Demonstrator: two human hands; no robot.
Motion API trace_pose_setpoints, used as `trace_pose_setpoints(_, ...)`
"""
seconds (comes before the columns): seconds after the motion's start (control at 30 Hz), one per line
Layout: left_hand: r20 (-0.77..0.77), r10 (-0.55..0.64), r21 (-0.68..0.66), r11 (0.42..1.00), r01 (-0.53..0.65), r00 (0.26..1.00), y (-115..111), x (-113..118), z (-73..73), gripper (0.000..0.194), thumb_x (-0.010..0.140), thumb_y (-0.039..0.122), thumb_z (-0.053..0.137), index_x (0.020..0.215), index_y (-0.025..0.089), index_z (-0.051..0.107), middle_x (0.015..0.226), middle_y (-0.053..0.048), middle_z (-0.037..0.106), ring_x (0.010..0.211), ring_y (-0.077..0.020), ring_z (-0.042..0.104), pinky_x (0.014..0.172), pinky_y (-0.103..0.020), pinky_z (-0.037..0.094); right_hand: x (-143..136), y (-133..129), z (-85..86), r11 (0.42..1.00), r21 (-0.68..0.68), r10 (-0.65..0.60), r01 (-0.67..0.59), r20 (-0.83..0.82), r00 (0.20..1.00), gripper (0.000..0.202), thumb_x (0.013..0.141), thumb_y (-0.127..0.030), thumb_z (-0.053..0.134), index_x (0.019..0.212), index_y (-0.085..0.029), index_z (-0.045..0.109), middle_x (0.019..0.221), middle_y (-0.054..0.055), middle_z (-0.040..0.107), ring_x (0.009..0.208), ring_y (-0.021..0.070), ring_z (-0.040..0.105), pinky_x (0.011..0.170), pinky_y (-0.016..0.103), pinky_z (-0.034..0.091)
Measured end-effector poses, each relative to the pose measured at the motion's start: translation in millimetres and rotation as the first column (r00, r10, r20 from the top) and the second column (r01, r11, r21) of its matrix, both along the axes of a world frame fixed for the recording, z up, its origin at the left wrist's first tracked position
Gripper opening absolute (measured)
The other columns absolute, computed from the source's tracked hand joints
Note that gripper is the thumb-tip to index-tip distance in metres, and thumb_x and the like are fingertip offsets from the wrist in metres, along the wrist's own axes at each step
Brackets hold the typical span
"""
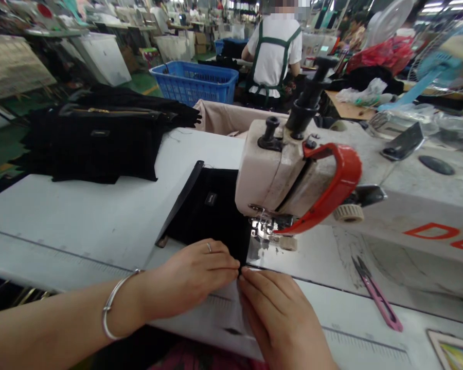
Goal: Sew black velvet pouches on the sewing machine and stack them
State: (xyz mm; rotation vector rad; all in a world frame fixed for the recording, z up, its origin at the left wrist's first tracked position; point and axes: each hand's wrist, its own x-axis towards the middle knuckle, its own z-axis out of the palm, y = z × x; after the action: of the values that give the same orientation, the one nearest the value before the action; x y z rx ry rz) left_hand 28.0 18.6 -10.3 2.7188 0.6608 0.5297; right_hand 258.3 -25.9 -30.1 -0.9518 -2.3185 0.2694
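Observation:
A black fabric piece (212, 221) with a small label lies on the white table, its right edge beside the presser foot of the sewing machine (262, 174). My left hand (193, 277), with a ring and a bangle on the wrist, pinches the near corner of this fabric. Fingertip to fingertip with it, my right hand (278, 308) is closed on the same corner. The fingers hide the corner itself. Along the fabric's left side runs a dark strip (185, 198).
Pink thread snips (381, 300) lie right of my right hand. A stack of black fabric pieces (100, 133) covers the table's far left. Behind the table are a beige cloth-lined bin (224, 117), a blue basket (200, 85) and a person (273, 54) facing away.

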Motion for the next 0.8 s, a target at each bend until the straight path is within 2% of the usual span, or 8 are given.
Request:
trace_pose_setpoints(0.17, -0.060, -0.008, 0.070, 0.997, 0.013, 0.998, 19.9, 0.5, -10.3, 0.026, 0.095, 0.007, 0.045, 0.115, 0.013, 0.061, 0.119, -0.005, 0.068, 0.109, -0.0168, 0.061, 0.104, -0.033, 0.046, -1.3, 14.4, 3.1, 0.998, -0.056, -0.034, 0.035, 0.012, 0.999, 0.030, 0.092, -0.010, 0.057, 0.120, -0.014, 0.063, 0.119, 0.007, 0.068, 0.097, 0.0248, 0.062, 0.084, 0.043, 0.055)
trace_pose_setpoints(0.3, -0.072, 0.000, 0.120, 0.993, 0.008, 0.997, 34.8, 2.7, -19.2, 0.025, 0.099, 0.011, 0.043, 0.115, 0.014, 0.061, 0.122, -0.004, 0.068, 0.112, -0.0157, 0.062, 0.108, -0.033, 0.043, 0.1, 27.9, 7.2, 0.996, -0.071, -0.046, 0.050, 0.062, 0.997, 0.029, 0.092, -0.012, 0.056, 0.120, -0.014, 0.063, 0.121, 0.007, 0.067, 0.100, 0.0257, 0.062, 0.087, 0.044, 0.054)
trace_pose_setpoints(0.5, -0.087, 0.047, 0.157, 0.987, -0.032, 0.995, 56.3, 7.6, -18.0, 0.027, 0.098, 0.010, 0.043, 0.115, 0.013, 0.064, 0.120, -0.006, 0.069, 0.112, -0.0189, 0.063, 0.105, -0.035, 0.046, 3.8, 43.8, 1.0, 0.995, -0.045, -0.078, 0.085, 0.144, 0.986, 0.031, 0.091, -0.015, 0.055, 0.121, -0.015, 0.062, 0.124, 0.007, 0.065, 0.104, 0.0277, 0.063, 0.091, 0.045, 0.055)
trace_pose_setpoints(0.63, -0.068, 0.079, 0.169, 0.983, -0.066, 0.995, 72.5, 9.6, -20.6, 0.022, 0.099, 0.016, 0.047, 0.107, 0.016, 0.067, 0.110, -0.004, 0.072, 0.105, -0.0172, 0.065, 0.099, -0.031, 0.049, 3.4, 48.0, -4.7, 0.990, -0.069, -0.109, 0.124, 0.181, 0.977, 0.037, 0.090, -0.018, 0.055, 0.127, -0.015, 0.059, 0.132, 0.009, 0.060, 0.108, 0.0302, 0.062, 0.093, 0.049, 0.055)
trace_pose_setpoints(0.8, -0.058, 0.144, 0.190, 0.973, -0.131, 0.988, 87.5, 12.1, -22.3, 0.019, 0.096, 0.015, 0.051, 0.096, 0.018, 0.069, 0.099, -0.004, 0.073, 0.099, -0.0183, 0.066, 0.094, -0.032, 0.049, 0.7, 50.8, -5.4, 0.991, -0.059, -0.109, 0.120, 0.164, 0.980, 0.039, 0.092, -0.018, 0.052, 0.130, -0.013, 0.056, 0.134, 0.011, 0.058, 0.110, 0.0309, 0.061, 0.095, 0.051, 0.053)
